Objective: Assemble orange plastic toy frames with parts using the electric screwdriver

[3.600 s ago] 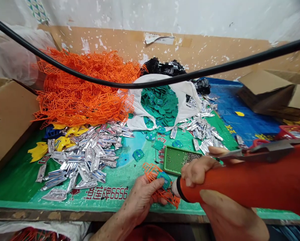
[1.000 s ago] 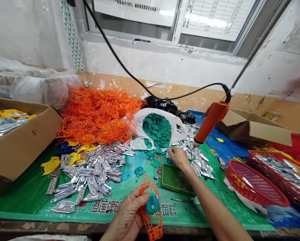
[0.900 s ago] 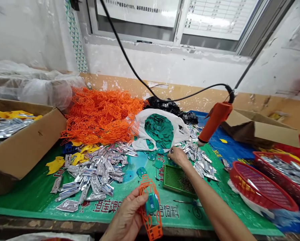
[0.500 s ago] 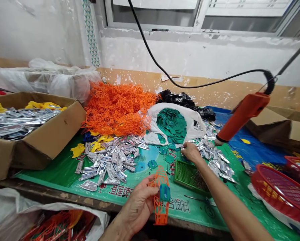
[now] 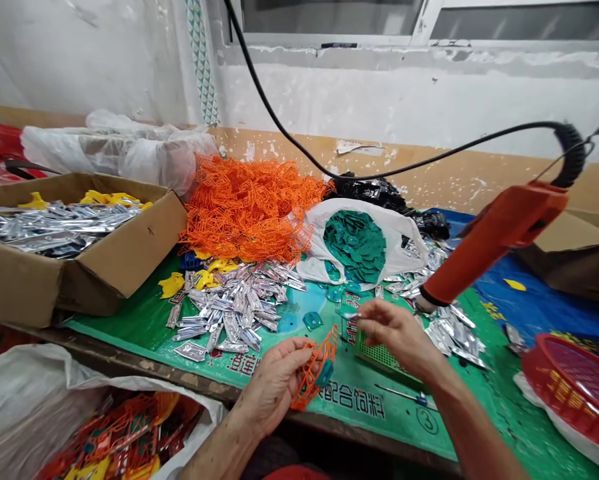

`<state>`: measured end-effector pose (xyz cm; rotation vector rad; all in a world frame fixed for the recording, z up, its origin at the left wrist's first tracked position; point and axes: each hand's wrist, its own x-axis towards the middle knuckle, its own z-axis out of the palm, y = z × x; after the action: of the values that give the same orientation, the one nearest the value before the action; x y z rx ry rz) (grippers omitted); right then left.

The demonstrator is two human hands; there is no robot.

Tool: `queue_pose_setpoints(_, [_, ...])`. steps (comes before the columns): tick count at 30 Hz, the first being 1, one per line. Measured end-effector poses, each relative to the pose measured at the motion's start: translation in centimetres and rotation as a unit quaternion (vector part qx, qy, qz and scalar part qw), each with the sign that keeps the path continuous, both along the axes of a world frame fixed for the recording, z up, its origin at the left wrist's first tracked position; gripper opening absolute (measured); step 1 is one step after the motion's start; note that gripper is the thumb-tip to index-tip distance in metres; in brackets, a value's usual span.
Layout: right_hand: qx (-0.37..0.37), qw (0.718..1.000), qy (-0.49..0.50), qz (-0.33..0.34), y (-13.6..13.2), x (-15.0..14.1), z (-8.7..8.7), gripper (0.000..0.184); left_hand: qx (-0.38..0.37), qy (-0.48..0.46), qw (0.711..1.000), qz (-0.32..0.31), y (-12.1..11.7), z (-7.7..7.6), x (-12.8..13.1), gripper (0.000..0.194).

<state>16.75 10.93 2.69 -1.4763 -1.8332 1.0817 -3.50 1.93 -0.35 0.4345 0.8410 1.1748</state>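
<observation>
My left hand (image 5: 274,380) is closed on an orange plastic lattice frame (image 5: 304,387), tilted near the table's front edge. A green plastic piece (image 5: 325,372) sits on the frame. Between the thumb and fingertips of my right hand (image 5: 399,337) is a small silvery metal plate (image 5: 350,315), held above the table to the right of the frame. Beneath that hand, partly covered, stands a green mesh basket (image 5: 377,353). A loose green piece (image 5: 312,321) lies between the two hands.
An orange electric screwdriver (image 5: 494,243) hangs on a black cable at right. Behind lie a pile of orange frames (image 5: 254,207) and a white bag (image 5: 312,247) of green pieces. Silvery plates (image 5: 234,303), a cardboard box (image 5: 124,260), a thin screwdriver (image 5: 404,395) and a red basket (image 5: 544,373) surround the hands.
My right hand has come back from the silvery pile toward the left hand, with a plate in its fingers. The orange frame has been tilted. The camera view has shifted slightly.
</observation>
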Motion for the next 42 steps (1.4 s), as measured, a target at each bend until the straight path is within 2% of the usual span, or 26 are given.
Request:
queue_pose_setpoints(1, [-0.009, 0.999, 0.022, 0.036, -1.5, -0.6, 0.5, 0.013, 0.008, 0.003, 1.000, -0.001, 0.1, 0.1, 0.1, 0.022])
queue_pose_setpoints(3, [-0.011, 0.988, 0.051, 0.148, -3.7, -1.7, 1.2, 0.010, 0.024, 0.012, 1.000, -0.006, 0.1, 0.3, 0.3, 0.024])
queue_pose_setpoints(6, [0.050, 0.974, 0.039, 0.218, -5.0, -2.8, 1.5, 0.010, 0.057, 0.036, 0.997, -0.029, -0.1, 0.6, 0.7, 0.031])
queue_pose_setpoints(10, [0.099, 0.976, 0.013, 0.193, -4.9, -3.0, 1.0, 0.018, 0.096, 0.098, 0.986, -0.095, -0.6, 0.9, 0.7, 0.036])
queue_pose_setpoints(12, [0.146, 0.972, 0.020, 0.182, -5.0, -2.9, 0.5, 0.019, 0.124, 0.122, 0.980, -0.093, -0.9, 0.9, 0.6, 0.038])
queue_pose_setpoints(15, [0.191, 0.965, 0.089, 0.155, -5.7, -2.7, -0.6, 0.013, 0.159, 0.150, 0.973, -0.078, -1.1, 1.0, 0.6, 0.040])
queue_pose_setpoints(20, [0.168, 0.960, 0.220, 0.034, -7.2, -2.5, -2.6, 0.023, 0.196, 0.272, 0.939, -0.078, -1.3, 1.6, 0.8, 0.037])
queue_pose_setpoints(24, [0.156, 0.958, 0.241, 0.004, -7.6, -2.0, -2.7, 0.010, 0.228, 0.369, 0.897, -0.083, -1.2, 2.0, 1.2, 0.034])
queue_pose_setpoints(26, [0.145, 0.960, 0.240, -0.002, -7.6, -1.6, -2.3, 0.003, 0.236, 0.387, 0.886, -0.096, -1.3, 1.8, 1.3, 0.038])
queue_pose_setpoints(29, [0.089, 0.962, 0.257, 0.000, -7.6, -1.0, -1.8, 0.009, 0.225, 0.375, 0.892, -0.117, -1.4, 1.4, 1.4, 0.048])
queue_pose_setpoints(31, [0.061, 0.962, 0.267, 0.014, -7.7, -0.8, -1.7, 0.010, 0.225, 0.382, 0.889, -0.116, -1.5, 1.2, 1.3, 0.049])
queue_pose_setpoints(34, [0.061, 0.961, 0.266, 0.046, -8.0, -0.8, -1.7, 0.009, 0.257, 0.399, 0.875, -0.099, -1.6, 1.2, 1.4, 0.046])
queue_pose_setpoints(38, [0.113, 0.958, 0.257, 0.050, -8.5, -0.9, -2.1, 0.004, 0.292, 0.381, 0.874, -0.072, -1.7, 1.0, 1.4, 0.040])
queue_pose_setpoints(42, [0.237, 0.947, 0.205, 0.064, -9.0, -0.6, -2.3, 0.014, 0.320, 0.370, 0.868, -0.079, -2.1, 0.7, 1.3, 0.037])
